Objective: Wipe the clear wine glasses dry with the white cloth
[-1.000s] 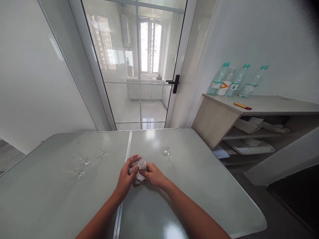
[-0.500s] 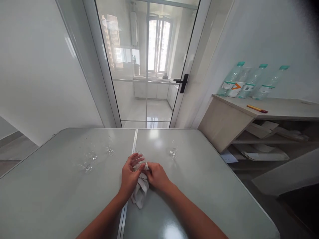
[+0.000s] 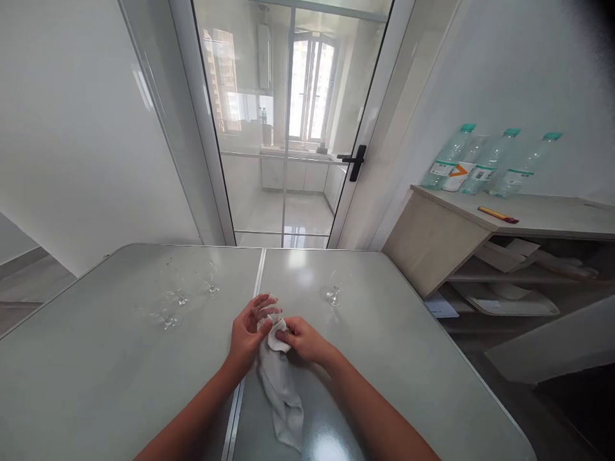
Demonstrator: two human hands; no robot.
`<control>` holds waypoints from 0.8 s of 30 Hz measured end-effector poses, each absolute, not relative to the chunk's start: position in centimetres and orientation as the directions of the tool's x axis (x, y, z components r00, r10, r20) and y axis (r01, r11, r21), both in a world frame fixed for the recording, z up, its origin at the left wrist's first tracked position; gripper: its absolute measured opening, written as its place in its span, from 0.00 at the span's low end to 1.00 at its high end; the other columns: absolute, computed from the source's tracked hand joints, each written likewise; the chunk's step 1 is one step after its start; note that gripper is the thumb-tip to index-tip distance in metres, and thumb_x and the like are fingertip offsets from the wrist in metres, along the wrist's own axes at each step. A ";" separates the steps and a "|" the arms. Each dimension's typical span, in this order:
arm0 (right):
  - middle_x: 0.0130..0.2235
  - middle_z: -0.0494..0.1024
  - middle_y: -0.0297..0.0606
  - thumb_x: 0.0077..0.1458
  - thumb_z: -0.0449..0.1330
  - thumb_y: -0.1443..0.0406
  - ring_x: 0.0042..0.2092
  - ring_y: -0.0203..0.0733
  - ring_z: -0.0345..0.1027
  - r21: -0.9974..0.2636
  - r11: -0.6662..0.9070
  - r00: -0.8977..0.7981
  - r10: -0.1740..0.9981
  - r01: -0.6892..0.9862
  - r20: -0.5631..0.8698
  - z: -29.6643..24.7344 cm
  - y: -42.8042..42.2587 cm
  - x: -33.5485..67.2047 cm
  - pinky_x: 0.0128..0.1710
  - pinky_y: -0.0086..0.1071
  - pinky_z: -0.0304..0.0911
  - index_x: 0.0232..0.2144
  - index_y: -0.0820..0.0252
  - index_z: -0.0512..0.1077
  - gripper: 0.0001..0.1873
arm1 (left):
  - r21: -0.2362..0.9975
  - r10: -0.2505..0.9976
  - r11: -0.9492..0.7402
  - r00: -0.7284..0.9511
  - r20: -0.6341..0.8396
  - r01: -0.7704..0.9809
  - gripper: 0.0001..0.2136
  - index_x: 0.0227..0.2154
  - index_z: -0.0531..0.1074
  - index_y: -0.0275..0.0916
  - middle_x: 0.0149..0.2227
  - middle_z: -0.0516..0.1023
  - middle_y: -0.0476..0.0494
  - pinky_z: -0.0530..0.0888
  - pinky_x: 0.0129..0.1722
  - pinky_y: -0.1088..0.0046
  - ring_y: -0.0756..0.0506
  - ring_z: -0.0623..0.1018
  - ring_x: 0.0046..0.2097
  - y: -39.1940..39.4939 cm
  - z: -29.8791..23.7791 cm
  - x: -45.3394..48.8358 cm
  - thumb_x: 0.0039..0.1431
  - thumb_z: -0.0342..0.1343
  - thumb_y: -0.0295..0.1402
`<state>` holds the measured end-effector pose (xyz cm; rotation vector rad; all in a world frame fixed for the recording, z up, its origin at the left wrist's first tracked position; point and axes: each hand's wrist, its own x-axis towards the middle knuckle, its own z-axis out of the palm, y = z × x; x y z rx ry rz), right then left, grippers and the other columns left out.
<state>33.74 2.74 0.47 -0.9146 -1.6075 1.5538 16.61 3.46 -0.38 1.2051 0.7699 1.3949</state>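
My left hand [image 3: 250, 326] curls round a clear glass [image 3: 271, 307], which is mostly hidden by the fingers and hard to make out. Pinched in my right hand [image 3: 302, 339] is a white cloth [image 3: 283, 400], pressed against the near side of that glass. The rest of the cloth hangs down toward the table in a long fold. To the right stands one clear stemmed glass [image 3: 334, 294]. On the left side are three more: one glass [image 3: 212, 290] farther back, a second glass [image 3: 181, 299], and a third glass [image 3: 169, 321] nearest me.
The pale table [image 3: 408, 358] has a metal seam [image 3: 234, 416] running down it. A wooden shelf unit [image 3: 423, 237] adjoins on the right, bearing several plastic bottles [image 3: 485, 163] and a yellow-red stick [image 3: 498, 214]. Beyond the table stands a glass door with a black handle [image 3: 357, 162].
The cloth has unfolded and now hangs longer toward me. My right hand has shifted its hold, bringing a flap of cloth up against the glass. My left hand has barely moved.
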 end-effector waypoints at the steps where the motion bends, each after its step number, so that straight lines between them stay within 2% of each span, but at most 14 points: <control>1: 0.26 0.70 0.31 0.59 0.59 0.58 0.30 0.38 0.58 -0.976 0.173 -0.434 0.895 0.131 0.101 0.5 2.8 33.8 0.38 0.32 0.57 0.27 0.57 0.72 0.12 | 0.937 0.967 -0.232 0.044 0.252 -0.260 0.31 0.58 0.68 0.39 0.55 0.77 0.31 0.77 0.54 0.55 0.35 0.81 0.51 3.2 -0.5 16.9 0.54 0.69 0.43; 3: 0.27 0.73 0.33 0.57 0.56 0.65 0.31 0.40 0.60 -0.858 0.389 -0.326 0.903 0.336 0.281 0.4 2.8 33.9 0.48 0.38 0.57 0.28 0.56 0.73 0.07 | 0.944 0.965 -0.263 -0.046 0.259 -0.199 0.30 0.58 0.67 0.41 0.56 0.77 0.33 0.76 0.55 0.56 0.36 0.80 0.54 2.9 -0.5 17.2 0.54 0.69 0.40; 5: 0.28 0.75 0.35 0.55 0.56 0.67 0.33 0.42 0.63 -0.780 0.455 -0.199 0.890 0.431 0.409 0.3 2.6 34.2 0.53 0.41 0.56 0.29 0.56 0.74 0.07 | 0.939 0.959 -0.282 -0.095 0.268 -0.197 0.29 0.58 0.66 0.41 0.56 0.76 0.34 0.76 0.56 0.57 0.37 0.80 0.54 2.8 -0.3 17.3 0.55 0.69 0.41; 6: 0.30 0.76 0.37 0.56 0.55 0.66 0.34 0.43 0.65 -0.788 0.436 -0.098 0.893 0.435 0.439 0.3 2.5 34.4 0.52 0.40 0.57 0.29 0.55 0.74 0.08 | 0.931 0.954 -0.296 -0.113 0.278 -0.215 0.29 0.58 0.66 0.40 0.57 0.76 0.33 0.76 0.56 0.57 0.37 0.81 0.54 2.9 -0.2 17.3 0.56 0.68 0.41; 8: 0.30 0.76 0.38 0.61 0.53 0.62 0.34 0.44 0.65 -0.875 0.315 0.200 0.892 0.368 0.406 0.3 2.4 34.7 0.44 0.37 0.60 0.29 0.56 0.73 0.11 | 0.903 0.936 -0.347 -0.159 0.315 -0.252 0.29 0.59 0.66 0.40 0.57 0.75 0.33 0.76 0.56 0.56 0.37 0.81 0.53 3.2 0.3 17.0 0.58 0.66 0.42; 10: 0.29 0.74 0.37 0.63 0.53 0.55 0.33 0.43 0.64 -0.969 0.167 0.456 0.859 0.180 0.233 0.5 2.5 34.6 0.37 0.34 0.60 0.29 0.57 0.72 0.15 | 0.874 0.905 -0.415 -0.208 0.370 -0.254 0.28 0.59 0.65 0.42 0.58 0.74 0.33 0.75 0.57 0.56 0.37 0.80 0.54 3.3 0.8 16.7 0.58 0.66 0.42; 11: 0.28 0.74 0.36 0.62 0.55 0.52 0.32 0.42 0.64 -0.993 0.109 0.486 0.866 0.045 0.117 0.6 2.6 34.3 0.35 0.33 0.60 0.30 0.57 0.72 0.17 | 0.861 0.890 -0.447 -0.212 0.403 -0.242 0.28 0.59 0.65 0.43 0.59 0.73 0.34 0.74 0.58 0.56 0.37 0.80 0.55 3.3 0.9 16.7 0.58 0.66 0.42; 13: 0.29 0.75 0.36 0.57 0.61 0.48 0.32 0.42 0.65 -0.970 -0.009 0.317 0.944 -0.243 -0.089 0.9 2.7 33.5 0.33 0.33 0.61 0.31 0.59 0.74 0.20 | 0.845 0.871 -0.490 -0.157 0.465 -0.215 0.29 0.59 0.65 0.45 0.59 0.73 0.35 0.74 0.58 0.55 0.36 0.79 0.56 3.0 0.9 16.7 0.57 0.67 0.41; 14: 0.30 0.77 0.37 0.53 0.64 0.47 0.33 0.42 0.67 -0.930 -0.074 0.164 0.976 -0.359 -0.142 1.0 2.8 33.0 0.33 0.33 0.62 0.33 0.59 0.75 0.20 | 0.842 0.865 -0.501 -0.106 0.490 -0.198 0.29 0.59 0.66 0.45 0.58 0.73 0.35 0.74 0.58 0.55 0.36 0.79 0.56 2.8 0.8 16.8 0.57 0.67 0.41; 16: 0.33 0.79 0.38 0.46 0.70 0.50 0.34 0.41 0.70 -0.857 -0.191 -0.088 0.982 -0.479 -0.169 1.0 2.7 32.2 0.35 0.33 0.65 0.36 0.60 0.78 0.22 | 0.846 0.853 -0.517 0.004 0.522 -0.134 0.28 0.59 0.67 0.45 0.58 0.74 0.34 0.75 0.57 0.55 0.35 0.78 0.57 2.2 0.3 16.9 0.57 0.67 0.39; 17: 0.33 0.80 0.38 0.43 0.73 0.52 0.34 0.41 0.70 -0.840 -0.226 -0.150 0.973 -0.493 -0.174 1.0 2.7 32.0 0.35 0.33 0.65 0.36 0.61 0.79 0.22 | 0.844 0.843 -0.531 0.051 0.535 -0.080 0.27 0.58 0.68 0.45 0.58 0.75 0.34 0.75 0.58 0.55 0.34 0.78 0.57 2.0 0.0 17.0 0.57 0.67 0.38; 19: 0.31 0.80 0.37 0.38 0.75 0.56 0.32 0.39 0.70 -0.844 -0.253 -0.167 0.966 -0.473 -0.196 0.6 2.7 32.1 0.33 0.31 0.65 0.35 0.62 0.80 0.22 | 0.810 0.806 -0.585 0.139 0.575 0.042 0.27 0.58 0.69 0.45 0.57 0.76 0.35 0.74 0.59 0.55 0.34 0.77 0.58 1.6 -0.6 17.0 0.56 0.67 0.34; 22: 0.29 0.80 0.37 0.33 0.76 0.61 0.29 0.38 0.69 -0.896 -0.237 -0.113 0.971 -0.377 -0.209 0.1 2.9 33.1 0.30 0.30 0.62 0.31 0.64 0.81 0.20 | 0.727 0.739 -0.670 0.231 0.632 0.153 0.30 0.60 0.69 0.45 0.55 0.78 0.35 0.75 0.59 0.55 0.35 0.78 0.58 1.4 -1.3 16.9 0.54 0.68 0.32; 24: 0.30 0.81 0.38 0.33 0.76 0.62 0.30 0.40 0.70 -0.931 -0.190 -0.052 0.982 -0.312 -0.183 0.1 3.1 33.8 0.31 0.31 0.63 0.31 0.65 0.82 0.19 | 0.699 0.718 -0.694 0.227 0.658 0.171 0.31 0.60 0.68 0.44 0.55 0.79 0.35 0.75 0.58 0.55 0.35 0.78 0.57 1.5 -1.5 16.8 0.53 0.69 0.32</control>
